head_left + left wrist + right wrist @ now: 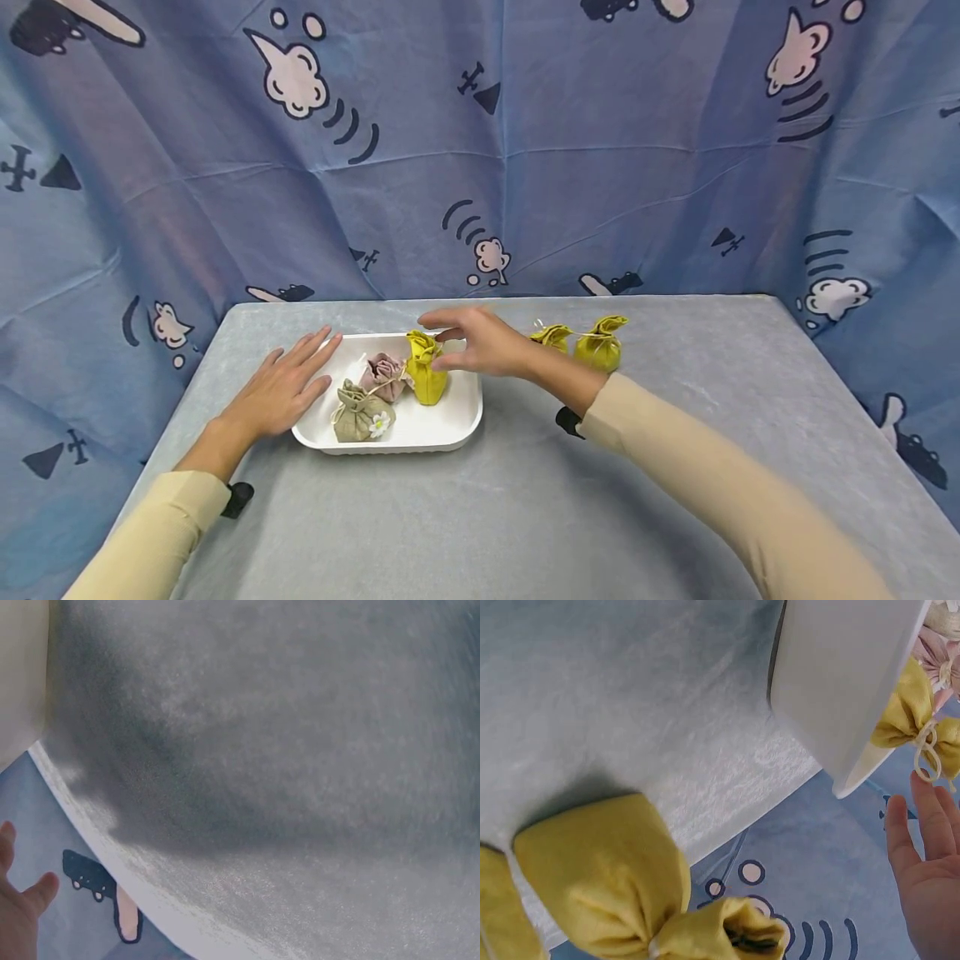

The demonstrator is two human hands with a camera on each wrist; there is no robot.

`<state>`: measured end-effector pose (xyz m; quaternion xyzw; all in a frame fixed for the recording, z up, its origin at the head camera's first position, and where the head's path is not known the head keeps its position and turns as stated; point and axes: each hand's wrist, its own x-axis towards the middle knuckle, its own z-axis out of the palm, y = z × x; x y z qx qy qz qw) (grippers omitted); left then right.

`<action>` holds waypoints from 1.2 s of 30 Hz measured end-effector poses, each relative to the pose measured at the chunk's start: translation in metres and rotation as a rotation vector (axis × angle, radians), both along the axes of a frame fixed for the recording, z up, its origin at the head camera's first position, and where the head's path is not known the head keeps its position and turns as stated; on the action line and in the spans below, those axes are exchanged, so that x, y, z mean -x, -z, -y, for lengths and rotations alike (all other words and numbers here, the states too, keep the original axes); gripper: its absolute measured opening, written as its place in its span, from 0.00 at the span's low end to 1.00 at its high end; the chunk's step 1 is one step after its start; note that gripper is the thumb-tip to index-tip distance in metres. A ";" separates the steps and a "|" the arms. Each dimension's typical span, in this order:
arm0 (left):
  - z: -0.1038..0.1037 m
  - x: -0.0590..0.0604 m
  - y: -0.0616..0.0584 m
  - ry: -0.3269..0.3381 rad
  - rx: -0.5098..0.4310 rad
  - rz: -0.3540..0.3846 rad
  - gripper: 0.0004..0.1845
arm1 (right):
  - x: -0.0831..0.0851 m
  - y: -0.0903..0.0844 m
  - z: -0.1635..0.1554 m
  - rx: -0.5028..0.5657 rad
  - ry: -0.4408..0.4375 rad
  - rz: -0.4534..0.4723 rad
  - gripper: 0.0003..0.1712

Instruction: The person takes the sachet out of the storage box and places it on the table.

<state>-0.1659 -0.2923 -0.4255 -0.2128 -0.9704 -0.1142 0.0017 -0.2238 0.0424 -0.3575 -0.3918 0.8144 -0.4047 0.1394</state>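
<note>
Nearest the lens, beige sleeves (pixel 720 475) over the grey worktop (pixel 525 517). Under the right hand (pixel 480 342), fingers loosely spread and gripping nothing, a yellow pouch (pixel 426 379) standing upright in the white tray (pixel 450 429). Just left of it, a pink pouch (pixel 384 375) and a tan pouch (pixel 362 414). Behind the right wrist, two yellow pouches (pixel 585 343) on the worktop, outside the tray. Left hand (pixel 281 392) flat and open against the tray's left rim. Seemingly three in, two to go.

Grey felt-covered table (pixel 525 500). Directly on it: white rectangular plastic tray (pixel 450 425) left of centre, two yellow tied cloth pouches (pixel 600 343) side by side near far edge, right of tray.
</note>
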 end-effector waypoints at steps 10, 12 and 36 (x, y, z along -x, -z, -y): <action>0.001 0.001 0.003 0.004 0.002 -0.015 0.32 | -0.001 0.003 0.009 -0.046 0.000 -0.018 0.38; 0.001 0.001 0.003 0.004 0.001 -0.016 0.32 | 0.000 0.004 0.011 -0.044 -0.005 -0.021 0.37; 0.001 0.001 0.001 0.004 -0.010 -0.013 0.32 | 0.002 0.016 0.025 -0.161 0.037 -0.100 0.28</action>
